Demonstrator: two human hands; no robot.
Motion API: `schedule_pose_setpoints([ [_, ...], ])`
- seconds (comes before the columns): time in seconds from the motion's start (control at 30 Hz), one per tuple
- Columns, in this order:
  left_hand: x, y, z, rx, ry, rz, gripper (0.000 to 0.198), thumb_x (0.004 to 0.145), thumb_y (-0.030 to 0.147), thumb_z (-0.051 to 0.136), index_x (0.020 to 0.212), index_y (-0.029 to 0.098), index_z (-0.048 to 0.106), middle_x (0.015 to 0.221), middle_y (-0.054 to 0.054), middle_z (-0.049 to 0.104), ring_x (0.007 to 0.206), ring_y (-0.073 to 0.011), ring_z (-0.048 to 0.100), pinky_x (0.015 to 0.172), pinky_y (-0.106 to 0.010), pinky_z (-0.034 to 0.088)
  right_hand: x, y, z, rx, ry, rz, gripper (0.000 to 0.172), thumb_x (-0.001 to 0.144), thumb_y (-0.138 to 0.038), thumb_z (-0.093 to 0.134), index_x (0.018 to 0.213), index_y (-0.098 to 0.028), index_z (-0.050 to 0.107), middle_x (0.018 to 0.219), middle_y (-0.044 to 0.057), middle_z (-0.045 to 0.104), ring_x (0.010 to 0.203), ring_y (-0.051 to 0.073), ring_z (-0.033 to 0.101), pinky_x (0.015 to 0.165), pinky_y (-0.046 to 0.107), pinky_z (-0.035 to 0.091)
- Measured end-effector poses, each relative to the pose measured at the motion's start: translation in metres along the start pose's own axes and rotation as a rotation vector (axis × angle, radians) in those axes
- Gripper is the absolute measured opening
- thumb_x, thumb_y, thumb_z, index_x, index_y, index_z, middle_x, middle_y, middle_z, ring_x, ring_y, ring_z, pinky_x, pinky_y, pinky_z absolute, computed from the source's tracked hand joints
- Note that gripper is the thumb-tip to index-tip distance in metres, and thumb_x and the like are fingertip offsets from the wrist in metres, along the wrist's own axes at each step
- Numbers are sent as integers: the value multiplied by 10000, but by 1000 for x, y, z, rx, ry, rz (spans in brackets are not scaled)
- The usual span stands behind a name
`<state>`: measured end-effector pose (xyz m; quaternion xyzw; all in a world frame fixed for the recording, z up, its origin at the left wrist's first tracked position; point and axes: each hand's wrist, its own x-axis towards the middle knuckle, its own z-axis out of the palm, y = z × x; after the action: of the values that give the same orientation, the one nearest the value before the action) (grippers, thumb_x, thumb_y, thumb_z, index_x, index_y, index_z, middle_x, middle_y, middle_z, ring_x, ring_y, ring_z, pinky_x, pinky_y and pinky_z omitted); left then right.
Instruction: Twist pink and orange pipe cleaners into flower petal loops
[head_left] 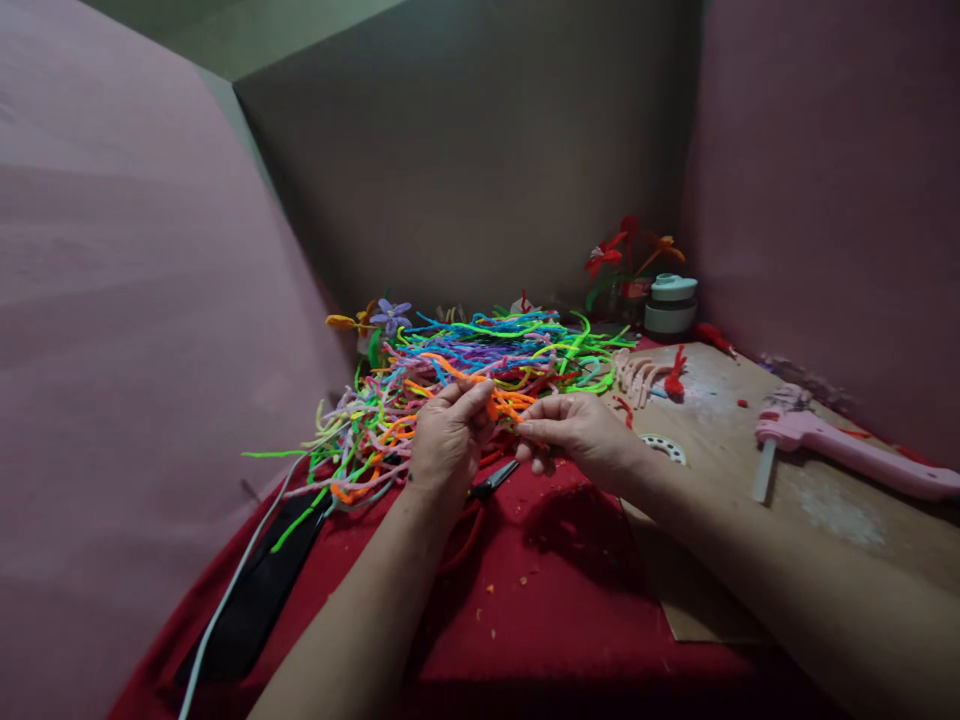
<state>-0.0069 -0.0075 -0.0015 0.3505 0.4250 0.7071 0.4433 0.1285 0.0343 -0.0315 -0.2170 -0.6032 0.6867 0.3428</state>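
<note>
Fingers of my left hand [452,435] are pinched on an orange pipe cleaner [492,404], which looks bent into a small shape. Close by on the right, my right hand [574,428] has thumb and fingertips pressed together at the orange strand's other side; the exact grip is partly hidden. Behind both hands spreads a big heap of colourful pipe cleaners [480,350], with more orange ones among them. Below my hands, a pair of scissors [495,481] lies on the red cloth [540,620], its handles partly covered by my left arm.
On the right, a pink glue gun [847,450] rests on a brown board [720,400] beside a white ring with holes [663,448]. Fuzzy flowers [391,316] and a lidded container [671,305] stand behind. A white cable [238,580] crosses a black strip [247,600] at left.
</note>
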Motion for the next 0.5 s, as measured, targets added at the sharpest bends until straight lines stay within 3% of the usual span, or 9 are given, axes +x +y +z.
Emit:
schedule_pose_setpoints([
  [0.23,-3,-8,1,-86,11,-57,272,514,181,773,627,142,528,453,90,426,371,-29,339,365,-168,252,-6,6,7,-551,85,-289,170,778,-220,558,623,-161,598,509,-11,552,455,86,460,474,222,354],
  [0.3,-1,-8,-2,-91,-2,-77,276,510,191,778,618,141,528,460,85,442,379,-33,360,377,-173,274,-6,8,8,-515,66,-288,193,796,-250,556,635,-159,610,547,0,566,506,100,485,509,231,372],
  [0.43,-1,-11,-6,-61,-45,-135,258,523,213,779,645,123,570,533,45,537,472,-62,482,465,-187,384,-6,5,7,-208,26,-228,214,802,-343,575,771,-150,662,721,21,626,673,132,561,649,258,435],
  [0.5,-3,-13,-6,-20,-92,-142,242,541,221,771,660,116,589,568,24,573,503,-77,514,511,-207,425,-5,4,6,-59,-5,-187,247,788,-380,593,742,-147,661,706,14,613,675,127,564,684,266,445],
])
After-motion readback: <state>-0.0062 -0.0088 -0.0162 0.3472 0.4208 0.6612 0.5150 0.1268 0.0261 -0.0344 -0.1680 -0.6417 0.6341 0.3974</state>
